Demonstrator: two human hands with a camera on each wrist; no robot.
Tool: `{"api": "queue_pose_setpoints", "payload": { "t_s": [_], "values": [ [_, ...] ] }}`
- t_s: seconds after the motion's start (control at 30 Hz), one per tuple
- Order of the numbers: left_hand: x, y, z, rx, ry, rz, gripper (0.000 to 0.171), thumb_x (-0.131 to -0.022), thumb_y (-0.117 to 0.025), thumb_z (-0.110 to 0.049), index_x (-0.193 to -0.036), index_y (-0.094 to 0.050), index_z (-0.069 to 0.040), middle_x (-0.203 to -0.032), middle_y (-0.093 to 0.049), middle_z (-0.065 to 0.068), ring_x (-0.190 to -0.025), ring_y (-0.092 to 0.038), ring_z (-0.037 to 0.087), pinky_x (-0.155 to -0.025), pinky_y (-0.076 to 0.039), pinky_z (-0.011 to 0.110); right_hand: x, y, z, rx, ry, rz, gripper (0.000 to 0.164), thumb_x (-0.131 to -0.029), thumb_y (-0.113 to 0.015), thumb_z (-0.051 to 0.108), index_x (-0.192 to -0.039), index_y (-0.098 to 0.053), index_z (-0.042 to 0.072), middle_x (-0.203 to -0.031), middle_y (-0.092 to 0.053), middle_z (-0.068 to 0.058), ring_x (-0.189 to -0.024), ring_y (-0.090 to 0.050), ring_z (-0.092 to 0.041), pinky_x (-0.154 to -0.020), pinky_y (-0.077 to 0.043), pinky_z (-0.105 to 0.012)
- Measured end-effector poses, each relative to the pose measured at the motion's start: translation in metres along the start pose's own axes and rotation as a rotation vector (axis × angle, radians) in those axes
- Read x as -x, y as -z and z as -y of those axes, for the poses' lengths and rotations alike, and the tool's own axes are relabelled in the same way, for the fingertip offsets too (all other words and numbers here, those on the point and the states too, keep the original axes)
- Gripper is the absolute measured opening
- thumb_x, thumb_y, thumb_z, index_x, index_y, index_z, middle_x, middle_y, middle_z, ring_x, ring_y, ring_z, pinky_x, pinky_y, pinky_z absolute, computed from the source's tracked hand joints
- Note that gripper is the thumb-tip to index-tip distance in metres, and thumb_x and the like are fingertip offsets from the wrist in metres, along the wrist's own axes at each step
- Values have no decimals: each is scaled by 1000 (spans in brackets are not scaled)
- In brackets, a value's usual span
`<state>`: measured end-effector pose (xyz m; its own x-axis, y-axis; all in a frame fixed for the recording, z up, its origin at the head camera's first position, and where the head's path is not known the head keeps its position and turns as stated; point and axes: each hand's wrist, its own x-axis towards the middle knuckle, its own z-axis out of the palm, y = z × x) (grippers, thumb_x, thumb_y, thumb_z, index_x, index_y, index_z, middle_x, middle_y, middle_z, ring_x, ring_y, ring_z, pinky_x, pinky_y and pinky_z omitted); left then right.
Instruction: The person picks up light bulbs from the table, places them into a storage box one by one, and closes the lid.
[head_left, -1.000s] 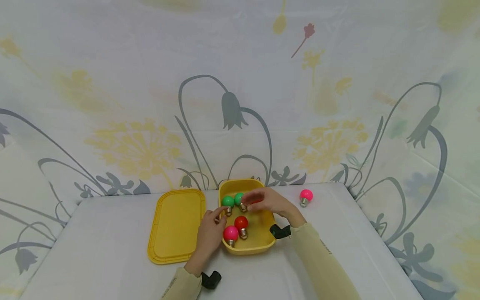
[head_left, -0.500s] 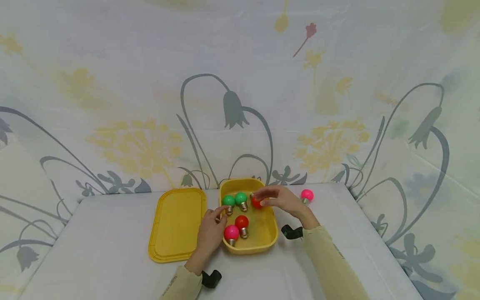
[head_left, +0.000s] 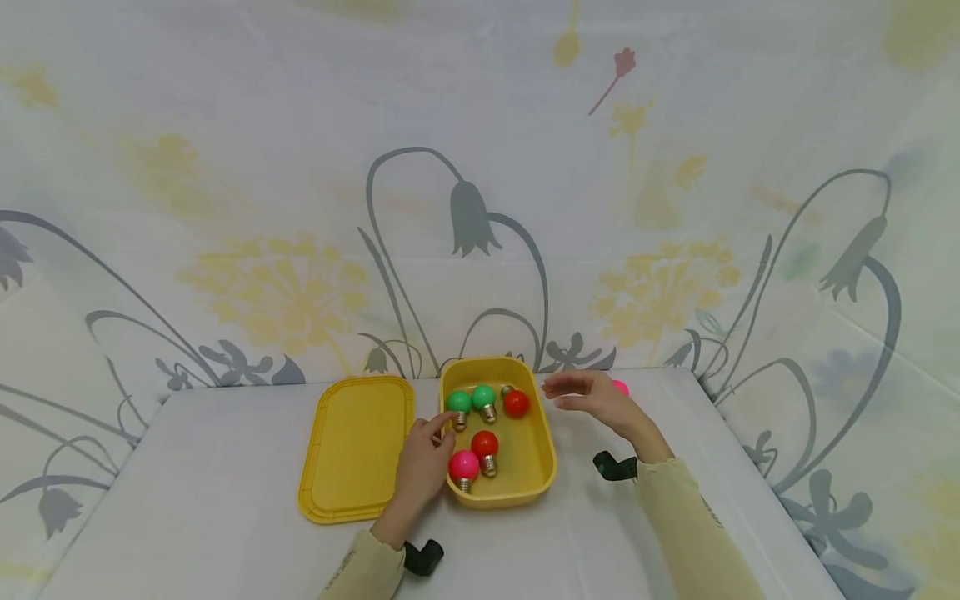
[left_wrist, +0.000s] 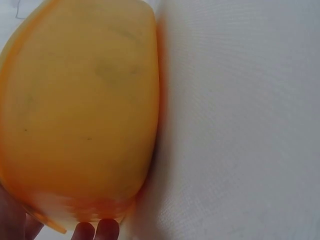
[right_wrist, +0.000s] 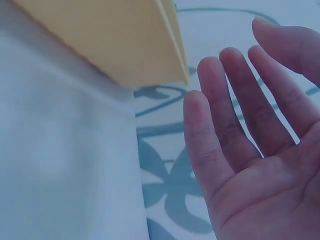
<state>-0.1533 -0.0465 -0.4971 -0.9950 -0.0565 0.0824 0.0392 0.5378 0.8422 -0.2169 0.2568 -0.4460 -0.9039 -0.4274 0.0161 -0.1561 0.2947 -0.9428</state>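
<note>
A yellow plastic container [head_left: 525,492] holds two green bulbs, one green bulb [head_left: 483,396] and its twin [head_left: 458,402] at the back left. A red bulb [head_left: 516,403] lies at the back right, another red bulb [head_left: 484,443] nearer the front, and a pink bulb [head_left: 463,465] in the front left corner. My left hand [head_left: 422,462] grips the container's left rim; in the left wrist view its fingertips [left_wrist: 106,229] rest against the wall. Just right of the container my right hand [head_left: 603,404] hovers with fingers spread and nothing in them. It mostly hides a second pink bulb [head_left: 620,387].
Left of the container a flat yellow lid [head_left: 352,450] lies on the white-covered table [head_left: 225,500]. A flower-patterned cloth [head_left: 480,208] hangs behind and along the sides. Black wrist cameras sit on both wrists.
My right hand let go of the red bulb at the container's back right, then moved right, out past the rim, partly covering the loose pink bulb. The left hand stayed put.
</note>
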Motion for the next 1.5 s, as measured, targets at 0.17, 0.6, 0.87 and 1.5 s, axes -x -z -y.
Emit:
{"api": "queue_pose_setpoints", "payload": {
  "t_s": [0.17, 0.6, 0.87, 1.5],
  "values": [
    [-1, -1, 1, -8, 0, -4, 30, -96, -60, -17, -124, -70, -16, -86, -49, 5, -70, -48, 18, -57, -39, 28, 12, 12, -5, 15, -14, -49, 36, -92, -68, 8, -125, -63, -4, -125, -61, -29, -114, -62, -32, -90, -51, -26],
    [-1, -4, 4, 3, -8, -13, 29, -95, -61, -16, -123, -71, -16, -86, -50, 5, -71, -48, 18, -58, -40, 28, 34, 40, -22, 21, -47, -188, 44, -91, -71, 11, -130, -60, -7, -131, -56, -31, -109, -66, -17, -88, -50, -23],
    [-2, -4, 5, 3, -13, -10, 29, -96, -61, -16, -123, -71, -16, -85, -50, 5, -71, -48, 18, -57, -39, 28, 44, 52, -30, 103, -26, -329, 40, -89, -72, 5, -126, -63, -8, -123, -63, -29, -101, -65, -6, -85, -47, -17],
    [-2, -4, 5, 10, -18, -14, 29, -96, -61, -16, -123, -71, -16, -86, -50, 4, -72, -49, 18, -58, -40, 28, 48, 61, -66, 208, -158, -485, 47, -92, -68, 6, -136, -56, -5, -140, -51, -26, -132, -45, -39, -85, -41, -13]
  ]
}}
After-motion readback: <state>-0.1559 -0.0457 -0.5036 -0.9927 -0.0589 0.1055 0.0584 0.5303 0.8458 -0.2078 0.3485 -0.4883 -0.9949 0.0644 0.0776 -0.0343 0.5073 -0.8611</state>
